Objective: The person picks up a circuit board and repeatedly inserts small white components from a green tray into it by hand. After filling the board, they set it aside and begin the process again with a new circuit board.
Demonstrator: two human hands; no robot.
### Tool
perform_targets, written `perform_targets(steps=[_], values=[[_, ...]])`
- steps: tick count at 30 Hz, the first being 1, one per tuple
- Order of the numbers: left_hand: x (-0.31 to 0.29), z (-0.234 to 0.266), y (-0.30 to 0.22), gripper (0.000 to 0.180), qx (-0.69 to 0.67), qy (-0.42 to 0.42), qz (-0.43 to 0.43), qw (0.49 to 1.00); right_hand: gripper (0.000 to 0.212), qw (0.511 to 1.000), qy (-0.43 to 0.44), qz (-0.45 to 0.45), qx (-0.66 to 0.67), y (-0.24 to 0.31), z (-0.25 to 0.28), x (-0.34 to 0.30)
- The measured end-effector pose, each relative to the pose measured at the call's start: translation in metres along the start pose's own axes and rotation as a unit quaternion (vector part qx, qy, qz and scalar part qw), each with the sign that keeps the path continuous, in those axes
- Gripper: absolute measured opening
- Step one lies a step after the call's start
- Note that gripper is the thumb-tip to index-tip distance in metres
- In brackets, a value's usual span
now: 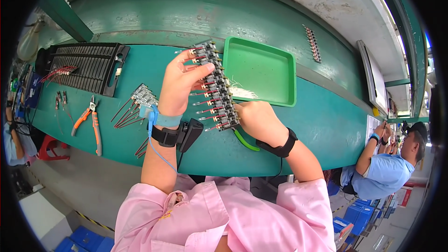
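Note:
A long strip of joined circuit boards (217,86) is tilted up above the table, with short red wire leads sticking out along its left side. My left hand (179,81) is closed on its upper part, thumb pressed over the front. Beside the strip's lower right end, my right hand (259,120) is closed round a green-handled hand tool (245,141). Only the curved handle shows; the tool's head is hidden. Left of my left wrist lies a smaller group of boards (144,95) with red wires.
A green tray (292,84) with thin white clippings (243,93) sits behind the strip. Orange-handled pliers (94,123) and a black slotted rack (86,67) lie left. Another board strip (312,43) lies on the far green surface. A person (385,168) works at right.

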State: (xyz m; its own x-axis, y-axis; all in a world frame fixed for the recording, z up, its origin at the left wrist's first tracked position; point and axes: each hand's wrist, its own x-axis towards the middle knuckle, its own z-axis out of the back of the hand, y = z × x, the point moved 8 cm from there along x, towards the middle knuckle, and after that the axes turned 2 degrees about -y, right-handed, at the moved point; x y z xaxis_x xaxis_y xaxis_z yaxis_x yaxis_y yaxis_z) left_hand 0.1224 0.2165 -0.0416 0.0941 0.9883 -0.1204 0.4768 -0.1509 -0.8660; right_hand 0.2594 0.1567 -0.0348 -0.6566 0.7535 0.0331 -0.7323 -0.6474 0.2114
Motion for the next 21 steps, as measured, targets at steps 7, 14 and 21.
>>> perform_targets(steps=[7,14,21], values=[[-0.002,-0.005,0.003,0.028,0.032,0.025,0.018,0.999,0.005,0.996,0.02,0.069,-0.053,0.009,-0.006,0.002],[-0.003,-0.006,0.001,0.028,0.042,0.033,0.017,0.998,0.007,0.995,0.072,0.055,-0.048,0.003,-0.013,0.002],[-0.002,-0.004,-0.001,0.027,0.033,0.013,0.021,0.999,0.01,0.999,0.029,0.029,-0.025,-0.011,-0.002,-0.001]])
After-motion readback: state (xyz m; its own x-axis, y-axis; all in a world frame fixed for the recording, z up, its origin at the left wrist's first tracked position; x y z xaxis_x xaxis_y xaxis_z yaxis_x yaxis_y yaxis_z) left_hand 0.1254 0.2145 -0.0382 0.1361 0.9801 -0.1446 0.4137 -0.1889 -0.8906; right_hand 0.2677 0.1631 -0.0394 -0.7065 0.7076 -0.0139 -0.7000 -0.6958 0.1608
